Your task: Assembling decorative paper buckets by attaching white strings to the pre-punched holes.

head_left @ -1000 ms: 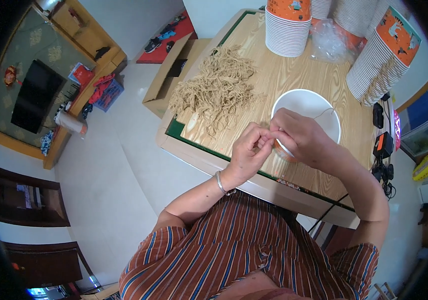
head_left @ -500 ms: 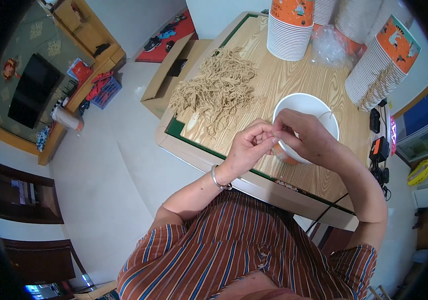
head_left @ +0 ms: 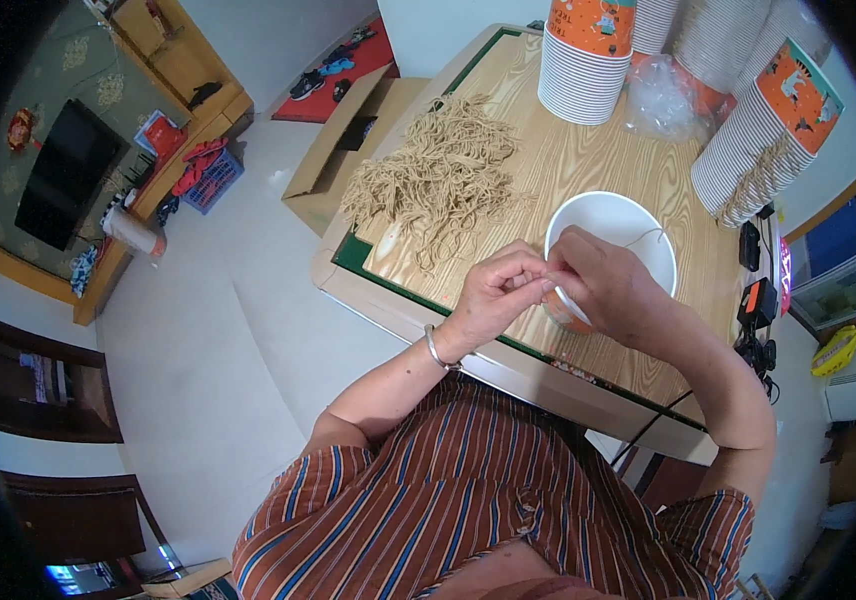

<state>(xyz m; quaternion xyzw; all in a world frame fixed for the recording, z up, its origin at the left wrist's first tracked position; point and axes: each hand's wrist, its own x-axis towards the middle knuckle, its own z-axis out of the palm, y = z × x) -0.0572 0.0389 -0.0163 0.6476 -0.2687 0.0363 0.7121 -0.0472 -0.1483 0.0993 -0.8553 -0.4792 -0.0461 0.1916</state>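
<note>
A white-lined paper bucket [head_left: 603,208] with an orange outside stands on the table in front of me. At its near left rim my left hand [head_left: 501,290] and my right hand [head_left: 608,280] meet, fingertips pinched together. Whatever lies between the fingertips is too small to make out. My right hand reaches over the bucket and covers part of its opening. A thin cord [head_left: 645,236] shows inside by the right rim and passes out of sight behind that hand. Left of the bucket lies a loose heap of tan cords [head_left: 438,175].
Stacks of orange-printed paper buckets [head_left: 583,75] stand at the back; another stack [head_left: 763,140] leans at the right with tan cords on it. A clear plastic bag [head_left: 663,100] sits between. Black adapters [head_left: 756,300] lie along the right edge. A cardboard box [head_left: 333,140] stands beyond the table's left side.
My right hand has shifted slightly, its fingers drawn closer to the left fingertips at the rim. More of the bucket's inside shows. My left hand stays nearly in place.
</note>
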